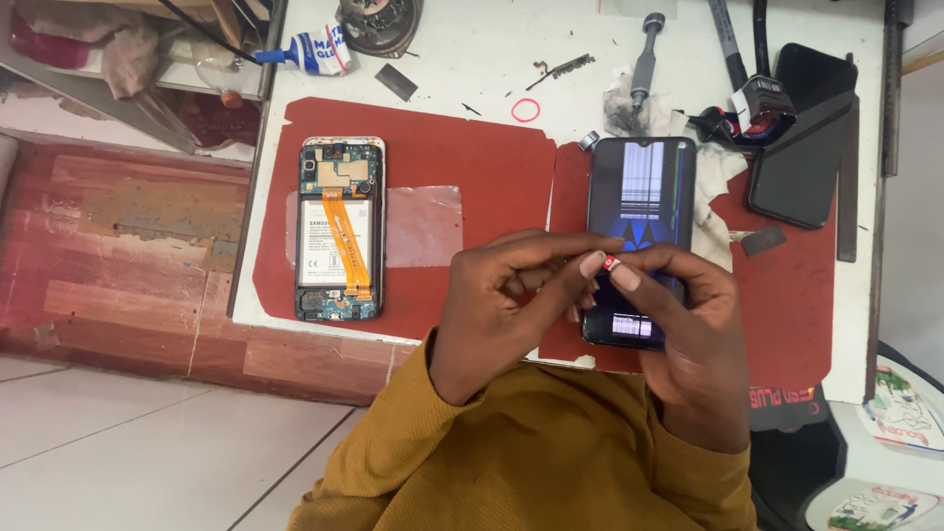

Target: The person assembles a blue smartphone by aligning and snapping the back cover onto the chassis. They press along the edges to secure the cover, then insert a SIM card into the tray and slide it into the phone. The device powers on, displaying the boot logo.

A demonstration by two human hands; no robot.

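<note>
Here, both hands meet over the lower half of a lit phone (641, 197) lying on the red mat (472, 157). The left hand (501, 305) is curled, thumb and forefinger pinched on a small red-and-white card (611, 262). The right hand (688, 334) is also curled; its thumb and forefinger tips close on the same card from the other side. The card sits between the two sets of fingertips, just above the phone's screen. Whether it touches the glass cannot be told.

The lit phone's screen shows vertical white bands and lines across its upper part, a blue glow in the middle and a bright strip near its lower edge, which shows between the hands. It lies on a white crumpled cloth (713, 187) that sticks out at its right side.

Well apart to the left on the mat lies an opened phone (340, 228), back cover off, battery and circuit board exposed, an orange ribbon cable running down over the battery. Just beside it on the right is a clear film sheet (425, 224).

Above the mat on the white bench (462, 59): a glue tube (317, 49), a red ring (525, 109), a grey-handled tool (647, 59). At right, a dark phone (801, 138) lies tilted on the mat edge.

Mustard-yellow sleeves (531, 452) cover both forearms.
</note>
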